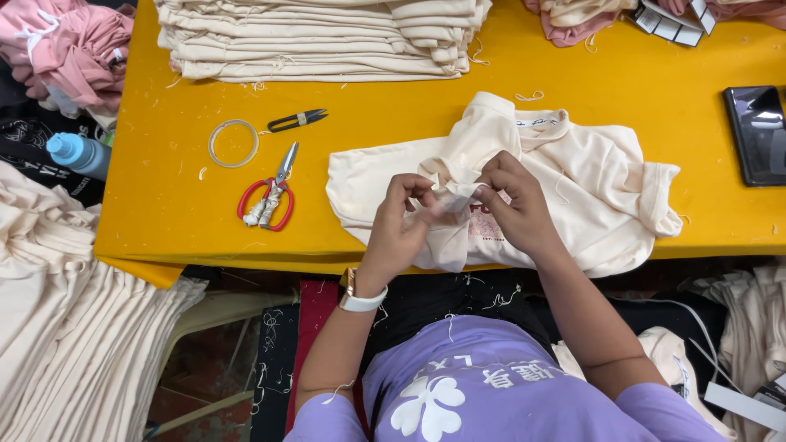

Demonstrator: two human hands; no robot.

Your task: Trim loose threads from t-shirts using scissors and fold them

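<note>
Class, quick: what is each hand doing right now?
Left hand: closed, pinching a fold of the cream shirt.
Right hand: closed, pinching the same fold.

Both forearms reach forward, bare, elbows bent. The left hand [401,217] and right hand [514,205] meet close together, fingers curled in a pinch.

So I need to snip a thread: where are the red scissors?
Head view: red scissors lie on the yellow table, left of the left hand, below the tape ring.

Bright, even overhead light, soft shadows, sharp focus, slight edge distortion
</note>
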